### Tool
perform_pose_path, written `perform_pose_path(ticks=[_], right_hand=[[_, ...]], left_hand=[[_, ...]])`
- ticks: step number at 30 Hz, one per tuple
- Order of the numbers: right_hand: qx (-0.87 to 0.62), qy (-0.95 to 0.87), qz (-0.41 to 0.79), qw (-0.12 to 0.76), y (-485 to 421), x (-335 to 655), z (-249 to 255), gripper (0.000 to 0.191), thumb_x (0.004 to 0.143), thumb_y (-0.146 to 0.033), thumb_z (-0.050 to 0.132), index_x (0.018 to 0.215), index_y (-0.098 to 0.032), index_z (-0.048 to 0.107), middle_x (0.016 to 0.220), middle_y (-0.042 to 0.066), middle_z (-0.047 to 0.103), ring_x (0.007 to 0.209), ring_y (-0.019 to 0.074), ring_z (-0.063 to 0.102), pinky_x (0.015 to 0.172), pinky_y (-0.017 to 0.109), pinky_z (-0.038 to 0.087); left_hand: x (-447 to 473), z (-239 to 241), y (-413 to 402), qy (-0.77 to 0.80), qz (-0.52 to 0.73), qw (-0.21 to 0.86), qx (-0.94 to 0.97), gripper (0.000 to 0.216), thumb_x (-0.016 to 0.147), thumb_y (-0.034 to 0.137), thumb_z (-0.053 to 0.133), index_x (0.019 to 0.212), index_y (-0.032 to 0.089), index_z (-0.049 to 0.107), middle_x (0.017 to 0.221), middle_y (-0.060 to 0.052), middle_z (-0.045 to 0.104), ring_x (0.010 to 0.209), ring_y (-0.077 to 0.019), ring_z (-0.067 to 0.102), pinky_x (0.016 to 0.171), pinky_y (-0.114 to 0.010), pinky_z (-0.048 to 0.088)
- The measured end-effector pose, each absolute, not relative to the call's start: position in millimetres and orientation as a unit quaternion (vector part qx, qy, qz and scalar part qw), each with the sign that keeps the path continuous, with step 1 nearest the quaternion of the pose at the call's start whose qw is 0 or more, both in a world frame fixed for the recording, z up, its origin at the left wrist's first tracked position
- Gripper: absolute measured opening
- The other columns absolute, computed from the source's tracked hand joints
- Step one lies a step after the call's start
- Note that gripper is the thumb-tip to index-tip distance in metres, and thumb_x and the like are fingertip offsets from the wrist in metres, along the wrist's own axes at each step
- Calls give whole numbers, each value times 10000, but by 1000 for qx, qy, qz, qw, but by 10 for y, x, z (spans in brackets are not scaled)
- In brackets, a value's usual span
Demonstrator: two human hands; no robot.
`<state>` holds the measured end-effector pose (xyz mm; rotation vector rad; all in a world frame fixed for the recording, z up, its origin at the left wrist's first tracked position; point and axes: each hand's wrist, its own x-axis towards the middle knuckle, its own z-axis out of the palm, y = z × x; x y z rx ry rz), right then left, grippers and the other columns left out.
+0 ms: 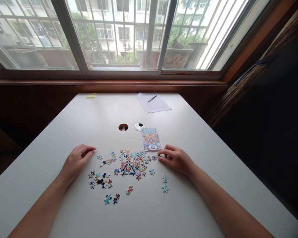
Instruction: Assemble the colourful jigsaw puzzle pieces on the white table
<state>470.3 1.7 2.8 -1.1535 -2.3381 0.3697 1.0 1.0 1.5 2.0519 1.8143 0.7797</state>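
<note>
My left hand [79, 159] rests on the table left of the puzzle pieces, its thumb and forefinger stretched out with nothing visible between them. At the right end of the spread, my right hand [175, 159] has thumb and forefinger around a small jigsaw puzzle piece [159, 155]; the fingertips partly hide it. Between both hands lies a joined section of puzzle [129, 168] with a dark zigzag outline. Loose pieces surround it, with a dark cluster [100, 181] at left and two light-blue pieces [165, 188] at right. A picture sheet [151, 138] lies just beyond the pieces.
The white table [101, 122] has a round cable hole [123, 127], with its loose cover [139, 126] beside it. Farther back lie paper sheets [153, 105], a pen [152, 99] and a yellow slip [91, 96]. A barred window [124, 36] stands behind; a curtain [253, 69] hangs at right.
</note>
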Motion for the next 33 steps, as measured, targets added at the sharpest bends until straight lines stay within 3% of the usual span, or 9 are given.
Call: perform_pose_path(ticks=[15,29,33], right_hand=[[-393,-846,241,269,32,4761,60,267,996,-255,531,1131,-282,759,966,73,641,757,163,612,676,294,512],[-436,-838,201,258,-33,4695,72,174,960,-348,631,1085,-269,722,965,49,607,729,144,593,689,283,516],[-435,-836,196,270,-17,4695,33,188,974,-359,617,1094,-283,742,967,54,612,736,151,599,678,288,512]], left_hand=[[13,28,-4,618,271,144,724,319,940,484,523,1021,253,728,1081,-42,718,1032,-242,640,842,-317,512],[97,29,-50,586,294,106,747,270,960,405,516,1029,242,720,1045,-61,682,999,-246,600,820,-339,516],[248,68,-114,488,288,49,822,239,963,284,532,1102,247,722,1066,-70,687,1040,-256,577,962,-421,485]])
